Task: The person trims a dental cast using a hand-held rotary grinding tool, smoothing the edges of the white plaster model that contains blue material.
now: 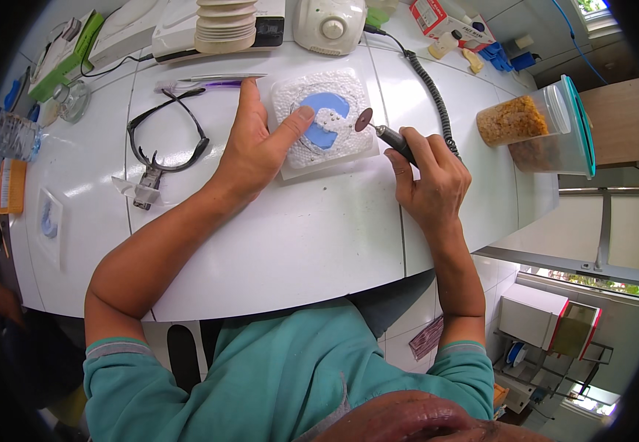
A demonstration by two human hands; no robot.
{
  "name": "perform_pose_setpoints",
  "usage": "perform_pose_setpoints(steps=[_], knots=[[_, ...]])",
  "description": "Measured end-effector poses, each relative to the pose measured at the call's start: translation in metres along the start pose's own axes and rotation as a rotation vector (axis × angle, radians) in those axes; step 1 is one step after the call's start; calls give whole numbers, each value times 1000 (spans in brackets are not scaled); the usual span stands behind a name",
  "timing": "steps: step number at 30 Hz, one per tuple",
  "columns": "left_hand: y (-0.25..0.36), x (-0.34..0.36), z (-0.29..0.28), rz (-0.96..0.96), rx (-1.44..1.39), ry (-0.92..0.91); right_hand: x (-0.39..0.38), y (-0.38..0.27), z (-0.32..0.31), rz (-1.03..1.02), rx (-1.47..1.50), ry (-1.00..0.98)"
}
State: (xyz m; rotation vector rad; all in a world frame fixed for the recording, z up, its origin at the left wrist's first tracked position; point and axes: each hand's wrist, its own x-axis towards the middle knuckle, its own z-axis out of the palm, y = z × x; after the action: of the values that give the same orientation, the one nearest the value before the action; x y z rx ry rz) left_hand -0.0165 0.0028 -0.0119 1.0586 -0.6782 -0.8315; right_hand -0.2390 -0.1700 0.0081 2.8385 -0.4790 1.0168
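A shallow, translucent square tray (312,172) full of white beads (284,99) stands on the table before me. Pressed into the beads is a blue horseshoe-shaped piece (322,138), with pale material and small specks in its middle. My left hand (255,144) grips the tray's left side, the thumb resting over the blue piece and the fingers outside the wall, partly hidden. In my right hand (435,177) is a dark rotary handpiece (395,142), held like a pen. Its thin brown cutting disc (364,119) hovers by the tray's right side; contact is hard to tell.
Black-framed glasses with a loupe (146,184) lie left of my forearm, below a purple-handled brush (220,84). A coiled cord (433,96) runs to a white control box (330,28). Lidded tubs (511,120) stand right; a small white tray (48,239) lies far left.
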Motion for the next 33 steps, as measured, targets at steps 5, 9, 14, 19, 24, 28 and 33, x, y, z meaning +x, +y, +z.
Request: perform_pose_setpoints(steps=[5, 9, 14, 19, 24, 28, 33], knots=[[-1, 2, 6, 57, -41, 36, -2, 2, 0, -3, -2, 14], [-2, 2, -2, 12, 19, 6, -1, 1, 1, -9, -9, 14], [2, 1, 4, 19, 32, 15, -3, 1, -2, -5, -21, -4], [-1, 2, 1, 72, 20, 8, -3, -1, 0, -19, -20, 4], [0, 1, 5, 61, -16, 29, -1, 0, 0, -37, -25, 28], [-1, 3, 4, 75, 0, 30, -3, 0, 0, -6, -1, 44], [1, 3, 3, 40, -13, 33, -5, 1, -1, 33, 47, 119]])
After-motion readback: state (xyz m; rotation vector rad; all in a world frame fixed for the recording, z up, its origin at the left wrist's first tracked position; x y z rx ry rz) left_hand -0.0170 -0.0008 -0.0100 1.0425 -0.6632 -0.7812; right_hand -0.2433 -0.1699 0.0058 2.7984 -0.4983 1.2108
